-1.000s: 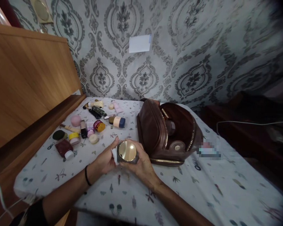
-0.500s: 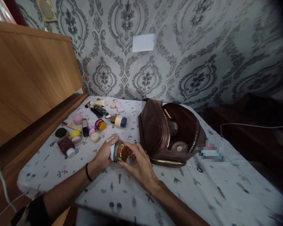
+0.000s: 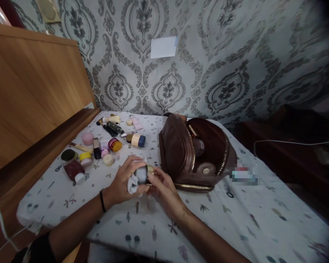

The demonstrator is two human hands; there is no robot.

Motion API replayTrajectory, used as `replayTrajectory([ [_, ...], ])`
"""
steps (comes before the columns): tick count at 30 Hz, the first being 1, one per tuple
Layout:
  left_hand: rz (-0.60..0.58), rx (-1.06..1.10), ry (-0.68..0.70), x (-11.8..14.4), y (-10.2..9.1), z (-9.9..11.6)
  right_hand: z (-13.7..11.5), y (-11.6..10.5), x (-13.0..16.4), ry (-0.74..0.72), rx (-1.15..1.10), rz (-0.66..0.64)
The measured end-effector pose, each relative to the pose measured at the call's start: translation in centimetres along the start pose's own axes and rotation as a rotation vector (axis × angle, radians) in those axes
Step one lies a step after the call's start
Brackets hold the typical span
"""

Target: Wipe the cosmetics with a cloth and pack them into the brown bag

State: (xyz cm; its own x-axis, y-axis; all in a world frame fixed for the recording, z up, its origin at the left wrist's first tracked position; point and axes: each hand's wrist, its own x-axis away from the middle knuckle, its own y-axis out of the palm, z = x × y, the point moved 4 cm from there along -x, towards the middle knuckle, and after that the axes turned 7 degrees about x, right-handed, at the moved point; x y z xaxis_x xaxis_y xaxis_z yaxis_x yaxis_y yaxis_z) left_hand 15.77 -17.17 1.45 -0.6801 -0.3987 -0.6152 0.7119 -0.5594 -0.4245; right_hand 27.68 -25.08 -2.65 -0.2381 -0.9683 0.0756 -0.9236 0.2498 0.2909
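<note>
Head view: both hands are meeting just below the middle of the frame, over a bed covered with a white patterned sheet (image 3: 235,223). The left hand (image 3: 123,182) is wrapping its grip around a small jar with a gold band (image 3: 143,174) together with a white cloth (image 3: 132,184), fingers curled closed over the top of the jar. The right hand (image 3: 162,190) is coming in from five o'clock, its fingertips pinching the gold end of the same jar, so both grips are closed on it. The jar is lying tilted on its side, held just above the sheet.

At three o'clock from the jar, just beside the right hand, a brown leather bag (image 3: 178,153) is standing unzipped with its inside showing. At ten o'clock from the hands, a scatter of cosmetics (image 3: 104,142) is lying on the sheet: tubes, small pots and bottles, near a wooden headboard (image 3: 35,95). Patterned wallpaper (image 3: 222,65) is filling the background.
</note>
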Motion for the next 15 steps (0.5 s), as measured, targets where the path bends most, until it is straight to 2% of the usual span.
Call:
replayTrajectory([
  [3, -0.079, -0.075, 0.094, 0.2, 0.2, -0.3, 0.6, 0.4, 0.1, 0.156, -0.124, -0.06],
  [7, -0.096, -0.037, 0.051, 0.2, 0.2, -0.6, 1.0, 0.8, 0.2, 0.221, -0.144, -0.084],
  [10, -0.048, 0.019, -0.069, 0.0, 0.0, -0.5, 0.6, 0.6, 0.2, 0.13, -0.067, -0.053],
  [15, 0.089, 0.263, -0.428, -0.2, 0.0, -0.9, -1.0, 0.1, 0.4, -0.226, 0.303, 0.018],
])
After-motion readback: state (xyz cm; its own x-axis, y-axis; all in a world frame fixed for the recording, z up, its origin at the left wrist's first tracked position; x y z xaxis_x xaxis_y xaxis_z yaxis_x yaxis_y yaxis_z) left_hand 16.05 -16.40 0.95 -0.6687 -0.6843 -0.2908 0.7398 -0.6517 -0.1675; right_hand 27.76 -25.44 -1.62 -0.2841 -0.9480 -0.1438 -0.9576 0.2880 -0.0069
